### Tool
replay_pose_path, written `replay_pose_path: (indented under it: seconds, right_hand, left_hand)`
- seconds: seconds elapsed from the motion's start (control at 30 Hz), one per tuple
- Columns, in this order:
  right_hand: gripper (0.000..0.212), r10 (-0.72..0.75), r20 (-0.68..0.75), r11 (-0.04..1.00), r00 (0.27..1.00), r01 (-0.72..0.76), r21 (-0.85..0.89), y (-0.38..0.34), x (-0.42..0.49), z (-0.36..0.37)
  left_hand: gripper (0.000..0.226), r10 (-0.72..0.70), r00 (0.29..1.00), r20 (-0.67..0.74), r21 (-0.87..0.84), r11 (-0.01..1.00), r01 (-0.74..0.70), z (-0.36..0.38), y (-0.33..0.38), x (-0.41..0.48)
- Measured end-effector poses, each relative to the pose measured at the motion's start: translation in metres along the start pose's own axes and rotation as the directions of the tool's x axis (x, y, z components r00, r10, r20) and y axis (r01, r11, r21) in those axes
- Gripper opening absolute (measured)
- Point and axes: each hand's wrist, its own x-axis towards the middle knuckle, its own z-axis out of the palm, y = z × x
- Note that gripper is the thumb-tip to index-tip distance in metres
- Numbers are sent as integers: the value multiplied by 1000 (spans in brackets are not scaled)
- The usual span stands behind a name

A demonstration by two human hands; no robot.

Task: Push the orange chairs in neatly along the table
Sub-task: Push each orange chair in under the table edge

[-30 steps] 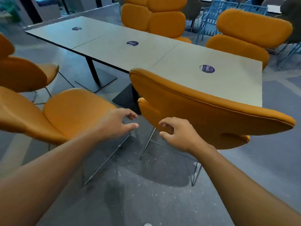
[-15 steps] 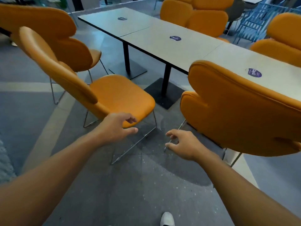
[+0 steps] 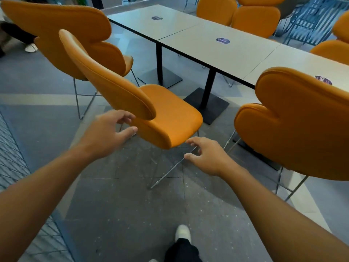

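An orange chair (image 3: 166, 114) on thin metal legs stands turned sideways, away from the long grey table (image 3: 217, 52). My left hand (image 3: 107, 133) hovers open just behind its backrest, fingers curled, touching nothing. My right hand (image 3: 207, 156) is open below the seat's front edge, near a metal leg. To the right, a second orange chair (image 3: 298, 125) stands with its back to me, close against the table. A third orange chair (image 3: 62, 35) stands at the far left, away from the table.
Several more orange chairs (image 3: 251, 17) line the table's far side. Black table pedestals (image 3: 205, 103) stand on the grey floor. My foot in a white shoe (image 3: 182, 233) is at the bottom. A seated person's legs (image 3: 17, 38) show at the left edge.
My view has swung left from the chair at the table to the sideways chair. Both hands have moved to it and stay open.
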Motion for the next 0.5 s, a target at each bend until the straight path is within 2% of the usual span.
replay_pose_path:
  seconds: [0.1, 0.2, 0.33, 0.5]
  right_hand:
    - [56, -35, -17, 999, 999, 35, 0, -19, 27, -1]
    - [62, -79, -39, 997, 996, 78, -3, -37, 60, -3]
    - [74, -143, -85, 989, 986, 145, 22, -62, 101, -8]
    - [90, -219, -94, 974, 971, 223, 28, -91, 143, -8]
  left_hand:
    - [46, -3, 998, -58, 35, 999, 5, -20, -20, 18]
    - [64, -23, 997, -71, 113, 993, 31, -37, -41, 42]
    - [91, -74, 997, -19, 236, 969, 76, -55, -68, 77]
    - [100, -53, 998, 22, 347, 937, 42, -62, -98, 117]
